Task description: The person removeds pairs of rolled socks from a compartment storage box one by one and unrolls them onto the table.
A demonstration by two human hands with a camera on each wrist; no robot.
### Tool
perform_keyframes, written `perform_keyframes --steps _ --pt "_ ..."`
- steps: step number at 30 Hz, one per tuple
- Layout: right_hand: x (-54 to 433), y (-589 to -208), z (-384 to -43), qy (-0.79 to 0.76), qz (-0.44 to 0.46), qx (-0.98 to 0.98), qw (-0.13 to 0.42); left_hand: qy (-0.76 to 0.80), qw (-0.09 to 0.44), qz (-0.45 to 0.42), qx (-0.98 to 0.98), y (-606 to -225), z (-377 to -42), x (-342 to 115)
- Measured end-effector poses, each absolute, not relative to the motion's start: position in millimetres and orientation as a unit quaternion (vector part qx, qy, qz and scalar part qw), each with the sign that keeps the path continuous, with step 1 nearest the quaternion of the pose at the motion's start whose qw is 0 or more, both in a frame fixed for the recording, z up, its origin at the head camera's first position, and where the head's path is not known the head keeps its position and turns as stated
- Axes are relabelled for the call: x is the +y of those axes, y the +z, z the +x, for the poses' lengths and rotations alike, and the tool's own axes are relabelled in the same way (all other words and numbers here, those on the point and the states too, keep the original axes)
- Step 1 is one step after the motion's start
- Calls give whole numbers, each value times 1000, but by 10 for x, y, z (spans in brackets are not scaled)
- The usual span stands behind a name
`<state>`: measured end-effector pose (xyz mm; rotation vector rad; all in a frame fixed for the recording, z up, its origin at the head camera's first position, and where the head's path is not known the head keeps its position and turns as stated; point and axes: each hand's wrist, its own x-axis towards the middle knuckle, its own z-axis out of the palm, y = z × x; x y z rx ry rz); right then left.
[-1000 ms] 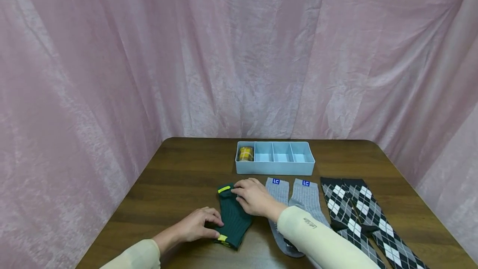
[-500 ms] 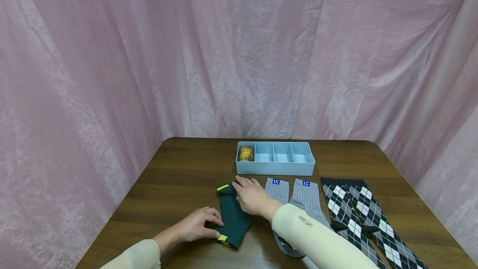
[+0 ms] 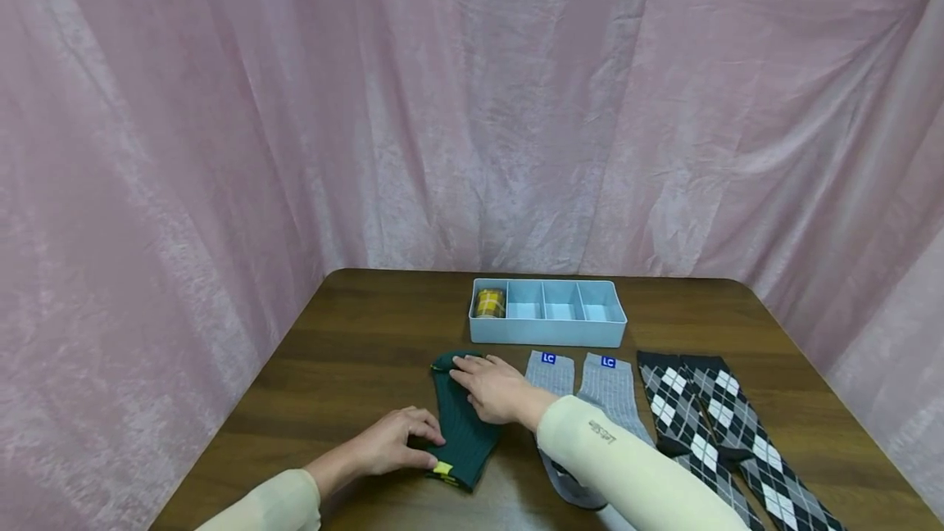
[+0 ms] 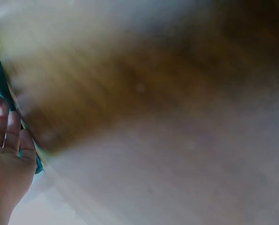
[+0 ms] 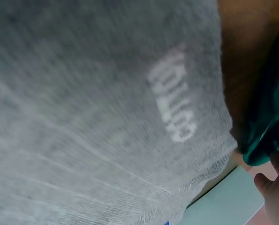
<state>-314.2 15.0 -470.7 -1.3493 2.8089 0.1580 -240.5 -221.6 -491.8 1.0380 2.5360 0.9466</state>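
Taking the blue tray (image 3: 549, 332) as our landmark, we find the dark green sock (image 3: 465, 437) on the near side of it, below its left end, flat on the table (image 3: 369, 351). Our left hand (image 3: 401, 442) rests at the sock's left edge, thumb and fingers apart and gently bent; the thumb touches the near end by a yellow strip (image 3: 442, 468), and the fingertips meet the cloth farther up. Our right hand (image 3: 496, 388) lies over the sock's far end, the end closer to the tray, its fingers long and slightly spread, pressing on the fabric. We cannot tell whether any cloth is tucked under those fingers.

The tray stands near the table's far edge, with a strip of wood between its back and that edge. Its leftmost compartment holds a yellow plaid roll (image 3: 490, 302). Left of the tray and sock, we have a wide stretch of wood out to the slanting side edge. Room is tighter on the other side: the grey socks (image 3: 608, 392) lie close in front of the tray's right half, partly under our right sleeve (image 3: 627, 465), and the argyle socks (image 3: 719, 404) run from beside the tray's right end toward us.
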Motion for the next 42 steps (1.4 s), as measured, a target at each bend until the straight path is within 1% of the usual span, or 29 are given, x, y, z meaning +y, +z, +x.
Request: perform_keyframes --steps 7,10,14,17,19,22,26,30,36,42 --pt "110 -4678 -3238 47 -396 916 37 326 118 359 866 -4933 -2394 -2198" --pt "81 -4663 -3248 37 -379 924 38 328 116 362 865 -4944 -2385 -2192" --pt "55 -4671 -3263 37 -374 926 10 321 111 369 865 -4943 -2374 -2182" --pt "55 -4674 -3281 48 -398 916 -21 315 111 375 865 -4914 -2366 -2170" --pt "62 -4668 -3292 49 -417 907 -29 312 115 372 867 -4888 -2364 -2164" --pt "77 -4662 -3300 39 -430 902 -7 306 116 365 872 -4851 -2362 -2146" --pt "99 -4680 -3314 20 -410 911 43 286 97 361 882 -4831 -2356 -2097" --pt "125 -4707 -3336 10 -392 917 72 251 85 364 893 -4838 -2344 -2065" --pt "176 -4688 -3384 -5 -384 919 89 192 82 365 907 -4781 -2395 -2142" --pt "231 -4660 -3417 -33 -369 923 105 107 49 390 913 -4715 -2478 -2249"
